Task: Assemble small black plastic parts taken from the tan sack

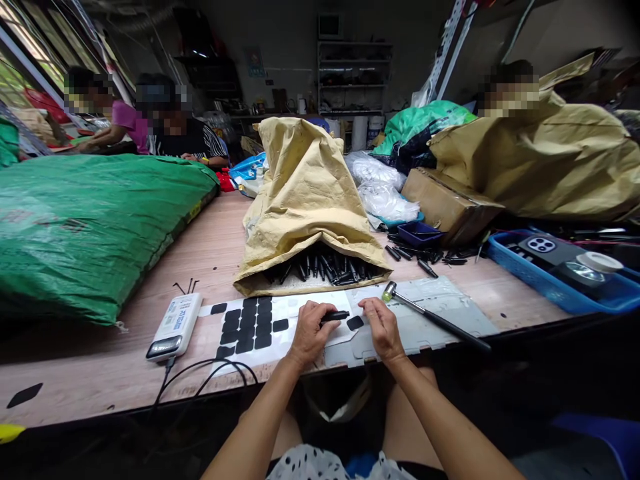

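My left hand (310, 330) is closed around a short black rod-like part (336, 316) that points right, resting on a white backing sheet (295, 347). My right hand (383, 327) rests beside it, fingertips pressed together near a small black adhesive pad (355, 323) on the sheet. To the left, the sheet carries several black square pads (247, 325). Just beyond my hands lies a tan paper sack (307, 200), its mouth spilling many black rod parts (325, 268).
A small hammer (430, 317) lies on a grey plate (440, 310) to the right. A white power bank (175, 325) with a cable sits left. A green sack (90, 220), a blue tray (565, 283), cardboard box (447, 207) and other people surround the table.
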`<state>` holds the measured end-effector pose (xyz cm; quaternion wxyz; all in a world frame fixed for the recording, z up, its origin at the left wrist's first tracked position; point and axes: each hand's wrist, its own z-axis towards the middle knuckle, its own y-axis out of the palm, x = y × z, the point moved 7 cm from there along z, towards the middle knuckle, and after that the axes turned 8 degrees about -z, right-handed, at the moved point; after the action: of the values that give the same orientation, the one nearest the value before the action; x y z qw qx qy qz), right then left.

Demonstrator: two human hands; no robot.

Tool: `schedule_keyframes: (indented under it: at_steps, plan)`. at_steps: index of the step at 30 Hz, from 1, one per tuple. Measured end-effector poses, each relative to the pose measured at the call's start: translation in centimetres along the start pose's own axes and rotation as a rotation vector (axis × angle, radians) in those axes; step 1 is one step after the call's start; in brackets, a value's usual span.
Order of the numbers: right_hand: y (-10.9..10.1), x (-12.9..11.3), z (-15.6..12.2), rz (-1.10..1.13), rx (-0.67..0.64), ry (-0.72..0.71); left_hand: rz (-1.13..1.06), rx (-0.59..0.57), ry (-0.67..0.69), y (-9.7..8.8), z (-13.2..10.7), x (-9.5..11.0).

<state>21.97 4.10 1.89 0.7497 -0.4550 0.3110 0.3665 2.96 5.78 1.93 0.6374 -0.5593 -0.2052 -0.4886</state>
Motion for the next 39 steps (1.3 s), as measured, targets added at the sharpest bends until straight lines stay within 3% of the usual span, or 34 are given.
schedule_keyframes:
  at_steps: [4,8,10,12,16,20,25,30,34,36,37,39]
  plan:
    - [0.3,1.1,0.1,0.025,0.006,0.052,-0.13,-0.094,0.015,0.0,-2.5,2.8]
    - [0.6,0.9,0.2,0.006,-0.012,0.052,-0.216,-0.423,-0.035,3.4,-8.9,4.0]
    - [0.6,0.7,0.3,-0.006,-0.022,0.046,-0.115,-0.473,-0.11,5.3,-11.8,2.4]
    - [0.6,0.5,0.3,-0.013,-0.028,0.034,0.002,-0.431,-0.295,6.7,-13.7,-0.7]
    - [0.6,0.3,0.4,-0.024,-0.033,0.013,0.158,-0.354,-0.664,8.4,-15.2,-6.3]
    - [0.7,0.3,0.4,-0.047,-0.041,0.01,0.174,-0.43,-0.756,9.4,-14.8,-7.9]
    - [0.8,0.3,0.4,-0.056,-0.043,0.001,0.174,-0.501,-0.718,10.2,-15.0,-7.7]
    - [0.8,0.4,0.4,-0.067,-0.04,-0.016,0.141,-0.523,-0.504,9.3,-14.1,-3.4]
    - [0.9,0.3,0.3,-0.076,-0.046,-0.025,-0.058,-0.656,-0.412,7.3,-10.5,1.0]
    - [0.9,0.2,0.3,-0.08,-0.048,-0.03,-0.21,-0.576,-0.444,5.2,-6.7,1.5]
    - [0.9,0.2,0.3,-0.08,-0.047,-0.031,-0.235,-0.459,-0.464,3.7,-4.3,0.9]
    - [0.8,0.1,0.4,-0.079,-0.039,-0.032,-0.114,-0.1,-0.473,-0.4,0.6,-1.0]
